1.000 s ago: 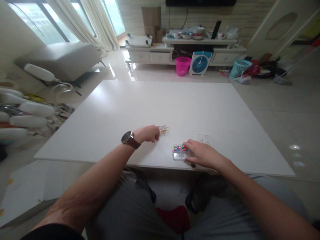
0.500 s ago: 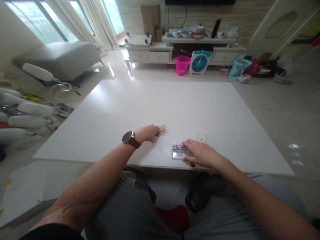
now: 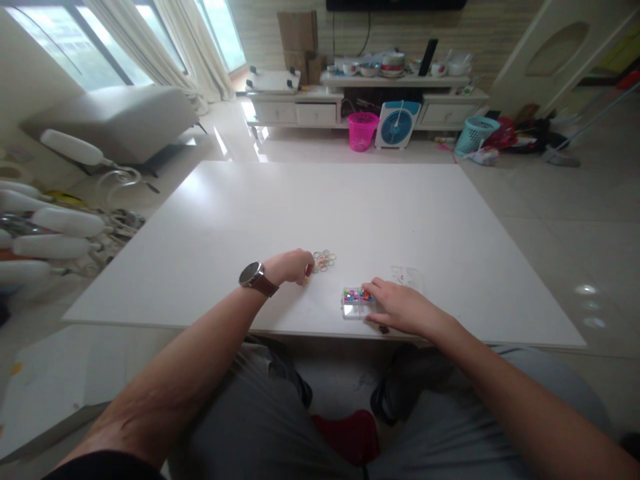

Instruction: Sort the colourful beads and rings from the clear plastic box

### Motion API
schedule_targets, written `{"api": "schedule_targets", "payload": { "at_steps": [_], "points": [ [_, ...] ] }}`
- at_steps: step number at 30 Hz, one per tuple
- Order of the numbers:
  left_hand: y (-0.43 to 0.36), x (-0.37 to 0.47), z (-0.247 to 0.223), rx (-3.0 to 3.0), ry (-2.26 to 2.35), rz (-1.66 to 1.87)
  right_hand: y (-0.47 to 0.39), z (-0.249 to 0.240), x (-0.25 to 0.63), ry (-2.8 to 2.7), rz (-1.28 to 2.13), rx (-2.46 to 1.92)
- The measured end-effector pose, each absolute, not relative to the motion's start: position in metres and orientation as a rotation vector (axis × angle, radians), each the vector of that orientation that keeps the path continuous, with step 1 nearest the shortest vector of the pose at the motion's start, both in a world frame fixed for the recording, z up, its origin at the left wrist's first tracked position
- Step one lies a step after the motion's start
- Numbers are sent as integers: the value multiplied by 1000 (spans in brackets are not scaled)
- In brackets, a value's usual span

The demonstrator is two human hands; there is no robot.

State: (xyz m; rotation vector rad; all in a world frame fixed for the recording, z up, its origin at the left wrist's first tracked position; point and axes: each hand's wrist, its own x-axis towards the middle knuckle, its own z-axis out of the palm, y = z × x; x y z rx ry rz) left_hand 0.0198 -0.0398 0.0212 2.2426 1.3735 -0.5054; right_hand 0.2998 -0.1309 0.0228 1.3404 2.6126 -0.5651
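Note:
My left hand [image 3: 296, 265], with a watch [image 3: 251, 275] on its wrist, is closed, its fingertips pointing down at the table. A small yellowish bit shows under the fingers; what they pinch is too small to make out. Just right of them lies a loose pile of thin rings, like small rubber bands [image 3: 325, 261]. My right hand [image 3: 400, 305] grips the right side of a clear compartment box [image 3: 352, 311], thumb at the near edge and fingers at the far one. Small bright-coloured pieces [image 3: 354, 295] fill its far compartments. Its near left compartment shows bare plastic.
A clear plastic piece [image 3: 406, 276] lies beyond my right hand. A small dark object [image 3: 383, 329] sits by the front edge of the white table [image 3: 310, 200]. White padded rods [image 3: 65, 220] stand left of the table; a pink basket [image 3: 362, 131] and fan [image 3: 397, 125] stand beyond it.
My left hand has moved slightly left, away from the pile of rings, and a yellowish bit now shows under its fingers. My right hand stays on the box.

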Motion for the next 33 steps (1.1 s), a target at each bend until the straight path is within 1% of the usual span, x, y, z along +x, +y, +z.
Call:
{"api": "schedule_targets", "payload": {
  "at_steps": [11, 27, 33],
  "points": [
    [-30, 5, 18, 2194, 1365, -458, -131, 22, 300, 2601, -563, 1342],
    [-29, 17, 16, 2092, 1355, -456, -132, 22, 300, 2619, -538, 1341],
    [-22, 12, 8, 2018, 1380, -442, -132, 23, 299, 2625, -527, 1332]
  ]
}}
